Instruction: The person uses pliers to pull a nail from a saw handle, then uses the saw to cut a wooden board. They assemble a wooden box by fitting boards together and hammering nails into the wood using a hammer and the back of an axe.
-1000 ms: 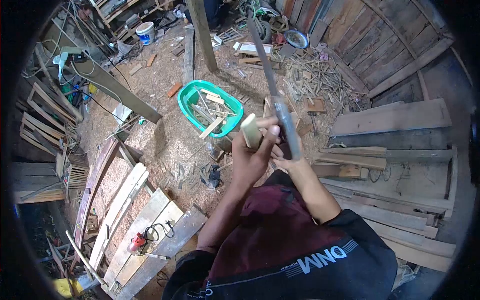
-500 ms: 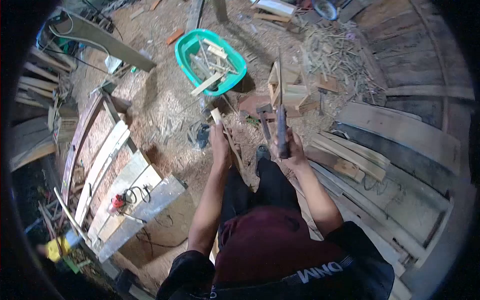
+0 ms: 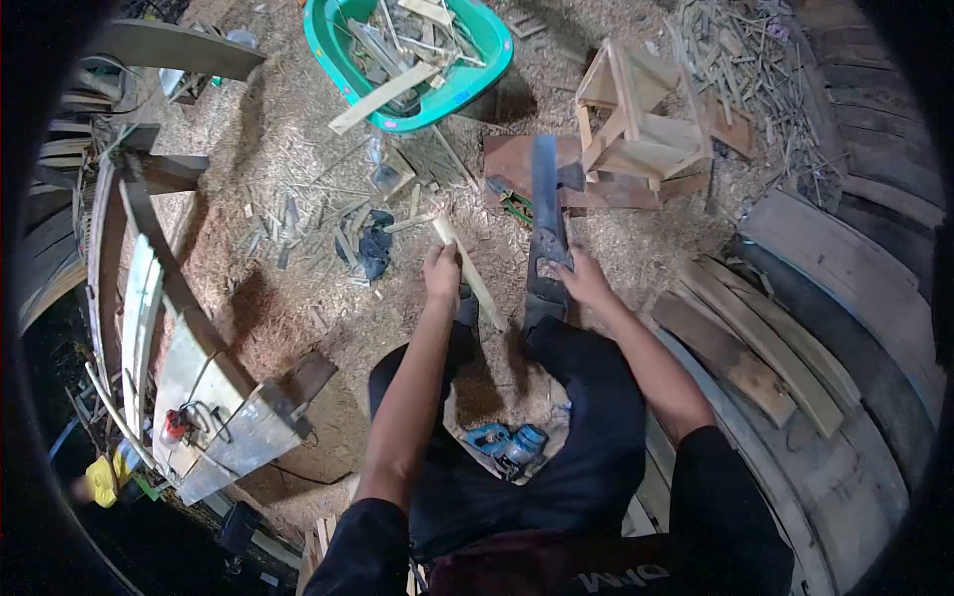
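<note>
My left hand is closed around a narrow pale strip of wood, which slants down and to the right over the floor. My right hand grips the dark handle of a handsaw, and the saw's blade points away from me with its broad face showing. Wood and saw are apart. Beyond the saw lies a reddish-brown board on the floor, with a small green-handled tool near its edge. Between my legs sits a blue power tool, partly hidden.
A green tub of wood scraps stands ahead. To its right is a small wooden frame. Planks are stacked at my right; a bench with a red tool is at left. Shavings and a black bag litter the floor.
My view has dropped closer to the floor, and my knees are now bent and spread, with the blue power tool visible between them. The saw has turned to show its broad face.
</note>
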`<control>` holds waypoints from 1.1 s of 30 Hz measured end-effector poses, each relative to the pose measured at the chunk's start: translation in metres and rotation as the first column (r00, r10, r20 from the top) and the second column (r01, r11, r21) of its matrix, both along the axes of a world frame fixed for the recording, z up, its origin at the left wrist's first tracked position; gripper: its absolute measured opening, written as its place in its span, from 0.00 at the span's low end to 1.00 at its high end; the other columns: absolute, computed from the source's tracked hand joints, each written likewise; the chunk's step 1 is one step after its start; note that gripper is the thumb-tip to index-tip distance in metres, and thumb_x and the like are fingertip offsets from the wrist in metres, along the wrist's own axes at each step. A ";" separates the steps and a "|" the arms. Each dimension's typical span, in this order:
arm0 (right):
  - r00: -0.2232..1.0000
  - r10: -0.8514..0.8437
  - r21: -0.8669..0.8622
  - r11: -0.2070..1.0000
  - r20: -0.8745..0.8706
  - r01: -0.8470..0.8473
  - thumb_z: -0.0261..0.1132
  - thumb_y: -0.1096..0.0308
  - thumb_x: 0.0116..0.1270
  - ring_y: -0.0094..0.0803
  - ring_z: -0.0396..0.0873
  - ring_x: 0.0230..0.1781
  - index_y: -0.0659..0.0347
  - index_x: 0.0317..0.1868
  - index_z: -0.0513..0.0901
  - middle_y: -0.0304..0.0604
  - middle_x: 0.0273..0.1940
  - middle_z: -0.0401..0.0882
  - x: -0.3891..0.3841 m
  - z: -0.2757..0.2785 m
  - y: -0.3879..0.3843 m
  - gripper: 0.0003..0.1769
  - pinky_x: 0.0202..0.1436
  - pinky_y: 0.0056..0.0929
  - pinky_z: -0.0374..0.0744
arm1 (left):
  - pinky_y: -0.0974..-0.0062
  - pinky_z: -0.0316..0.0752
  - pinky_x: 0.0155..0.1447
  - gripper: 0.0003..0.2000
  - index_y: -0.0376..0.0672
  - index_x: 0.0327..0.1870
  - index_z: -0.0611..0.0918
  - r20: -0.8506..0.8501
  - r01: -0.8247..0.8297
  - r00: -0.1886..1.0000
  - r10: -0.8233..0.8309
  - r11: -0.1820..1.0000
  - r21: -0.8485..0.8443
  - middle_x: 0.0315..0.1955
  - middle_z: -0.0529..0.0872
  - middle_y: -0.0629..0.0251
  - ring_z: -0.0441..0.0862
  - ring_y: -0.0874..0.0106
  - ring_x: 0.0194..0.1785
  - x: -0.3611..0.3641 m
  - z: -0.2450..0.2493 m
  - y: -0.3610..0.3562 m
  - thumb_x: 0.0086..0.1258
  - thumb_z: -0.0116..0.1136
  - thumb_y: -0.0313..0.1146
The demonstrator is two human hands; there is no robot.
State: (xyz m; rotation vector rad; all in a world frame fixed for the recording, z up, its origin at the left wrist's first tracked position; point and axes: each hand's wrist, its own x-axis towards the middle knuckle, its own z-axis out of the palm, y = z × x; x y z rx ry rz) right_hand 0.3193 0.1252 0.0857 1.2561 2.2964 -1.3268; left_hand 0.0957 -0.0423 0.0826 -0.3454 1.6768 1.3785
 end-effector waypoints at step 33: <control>0.345 -0.471 -0.083 0.678 -0.812 0.730 0.61 0.58 0.75 0.24 0.82 0.36 0.64 0.45 0.81 0.35 0.29 0.80 -0.027 -0.050 0.145 0.15 0.34 0.23 0.80 | 0.49 0.72 0.66 0.17 0.38 0.55 0.77 -0.507 0.804 0.592 -0.627 0.407 0.434 0.62 0.72 0.53 0.74 0.58 0.65 0.039 -0.189 0.232 0.74 0.57 0.41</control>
